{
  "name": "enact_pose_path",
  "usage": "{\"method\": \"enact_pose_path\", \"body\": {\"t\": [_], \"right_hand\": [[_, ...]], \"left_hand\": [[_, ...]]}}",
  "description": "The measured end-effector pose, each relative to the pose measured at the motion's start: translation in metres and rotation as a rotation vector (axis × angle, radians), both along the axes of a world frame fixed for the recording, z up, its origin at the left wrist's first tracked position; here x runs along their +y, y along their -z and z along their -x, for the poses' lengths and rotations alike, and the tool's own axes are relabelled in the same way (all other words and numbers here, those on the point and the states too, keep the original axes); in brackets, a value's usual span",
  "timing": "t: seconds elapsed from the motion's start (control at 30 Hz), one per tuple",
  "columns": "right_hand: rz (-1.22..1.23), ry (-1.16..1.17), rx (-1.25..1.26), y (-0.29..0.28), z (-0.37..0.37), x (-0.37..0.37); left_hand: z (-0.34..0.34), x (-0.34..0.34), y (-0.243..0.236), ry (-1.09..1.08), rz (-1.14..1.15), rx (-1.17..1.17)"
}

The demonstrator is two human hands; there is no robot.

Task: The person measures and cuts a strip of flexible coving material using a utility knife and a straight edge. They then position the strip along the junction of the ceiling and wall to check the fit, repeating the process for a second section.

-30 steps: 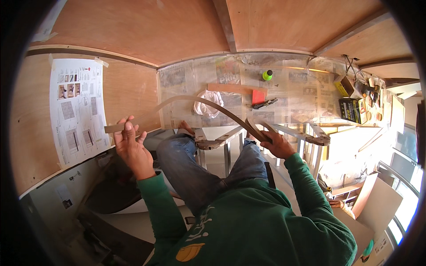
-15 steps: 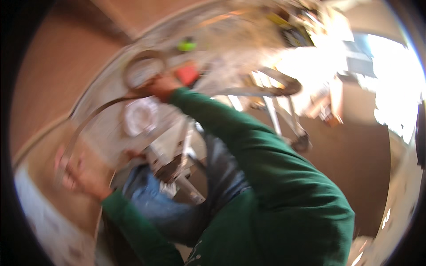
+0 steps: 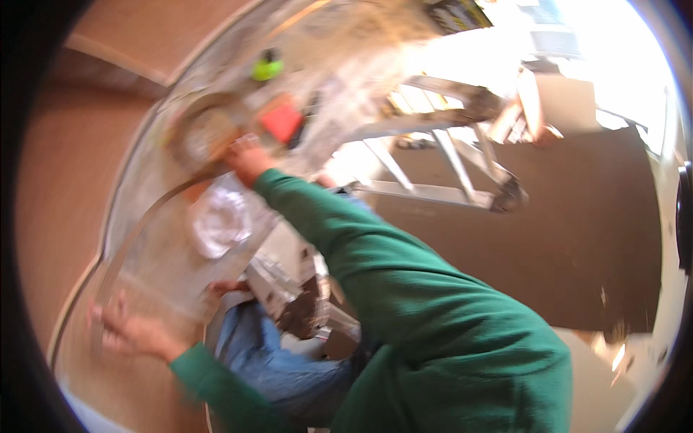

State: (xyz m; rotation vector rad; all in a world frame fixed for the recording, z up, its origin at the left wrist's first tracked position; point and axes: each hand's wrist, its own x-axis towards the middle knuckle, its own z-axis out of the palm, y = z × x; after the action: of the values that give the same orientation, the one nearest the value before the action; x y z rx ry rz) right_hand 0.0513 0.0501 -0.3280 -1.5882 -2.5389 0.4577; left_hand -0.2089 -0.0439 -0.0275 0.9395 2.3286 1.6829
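A flat brown strip (image 3: 153,211) runs in a curve from a coil of the same strip (image 3: 177,133) down to the left. My right hand (image 3: 247,156) grips the strip beside the coil at the end of a stretched-out arm. At the lower left, my left hand (image 3: 136,330) holds the strip's other end between thumb and fingers, though motion smears it. Just below the coil lies a clear plastic bag or wrap (image 3: 219,216) on the dusty floor. To the right of the coil is a flat red-orange thing (image 3: 280,120), with a slim dark object (image 3: 309,119) alongside.
Orange-brown wall surfaces (image 3: 61,216) rise on my left. Metal stepladder parts (image 3: 447,155) stand right of my arm, with more ladder rails (image 3: 289,292) by my jeans (image 3: 267,361). A large brown board (image 3: 570,231) lies to the right. A lime-green object (image 3: 267,66) sits farther off.
The view has shifted, showing more of the brown board. Both hands keep their hold on the strip; the coil and my right hand sit a little lower and farther left in view.
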Motion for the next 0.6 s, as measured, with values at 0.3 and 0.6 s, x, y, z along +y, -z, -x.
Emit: {"method": "enact_pose_path", "body": {"t": [0.3,0.6], "right_hand": [[0.371,-0.245,0.557,-0.136,0.089,-0.015],[0.571,-0.729,0.487,-0.148,0.179,-0.019]], "left_hand": [[-0.001,-0.005,-0.032,-0.312,-0.220,-0.219],[0.025,-0.066,-0.054,-0.435,-0.434,-0.128]]}}
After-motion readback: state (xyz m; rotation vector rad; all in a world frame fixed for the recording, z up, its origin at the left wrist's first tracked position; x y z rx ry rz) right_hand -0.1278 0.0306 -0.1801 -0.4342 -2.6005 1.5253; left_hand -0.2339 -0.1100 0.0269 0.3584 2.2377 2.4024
